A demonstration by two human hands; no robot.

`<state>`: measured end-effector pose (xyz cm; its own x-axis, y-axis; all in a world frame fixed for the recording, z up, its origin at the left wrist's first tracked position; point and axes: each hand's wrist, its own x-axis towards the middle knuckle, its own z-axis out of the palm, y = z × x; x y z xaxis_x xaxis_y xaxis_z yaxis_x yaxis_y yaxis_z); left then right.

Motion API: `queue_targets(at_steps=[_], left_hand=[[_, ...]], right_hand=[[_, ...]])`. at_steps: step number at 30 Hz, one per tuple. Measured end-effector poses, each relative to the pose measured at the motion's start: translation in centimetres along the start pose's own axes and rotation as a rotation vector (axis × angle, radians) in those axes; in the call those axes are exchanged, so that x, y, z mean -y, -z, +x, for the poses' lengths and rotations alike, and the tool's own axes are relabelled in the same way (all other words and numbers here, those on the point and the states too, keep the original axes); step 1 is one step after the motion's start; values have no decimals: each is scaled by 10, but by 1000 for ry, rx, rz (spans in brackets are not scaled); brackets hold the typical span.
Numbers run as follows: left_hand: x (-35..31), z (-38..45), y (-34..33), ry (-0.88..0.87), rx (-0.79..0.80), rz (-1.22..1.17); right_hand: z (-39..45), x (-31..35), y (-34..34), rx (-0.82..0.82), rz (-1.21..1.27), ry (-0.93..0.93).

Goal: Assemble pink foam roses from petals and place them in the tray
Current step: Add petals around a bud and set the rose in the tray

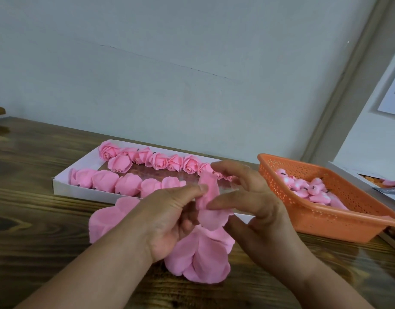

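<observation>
A dark wooden table (pixel 36 197) ran across the view, backed by a pale grey wall (pixel 169 63). Off to the right, a sheet of paper (pixel 392 92) hung on a white surface.
</observation>
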<state>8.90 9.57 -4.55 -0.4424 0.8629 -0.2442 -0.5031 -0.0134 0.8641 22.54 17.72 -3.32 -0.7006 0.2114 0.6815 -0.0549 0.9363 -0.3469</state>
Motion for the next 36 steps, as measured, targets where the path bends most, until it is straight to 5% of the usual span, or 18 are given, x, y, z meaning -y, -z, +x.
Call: queue_targets(at_steps=[9,26,36], left_hand=[[-3,-7,-1,-13,76,26],[-2,-7,-4,3,77,3],[0,-5,-3,-64,87,24]], right_hand=[[22,5,17,219,-99,61],[23,1,12,180,-107,-35],[20,-7,-9,-112,68,-204]])
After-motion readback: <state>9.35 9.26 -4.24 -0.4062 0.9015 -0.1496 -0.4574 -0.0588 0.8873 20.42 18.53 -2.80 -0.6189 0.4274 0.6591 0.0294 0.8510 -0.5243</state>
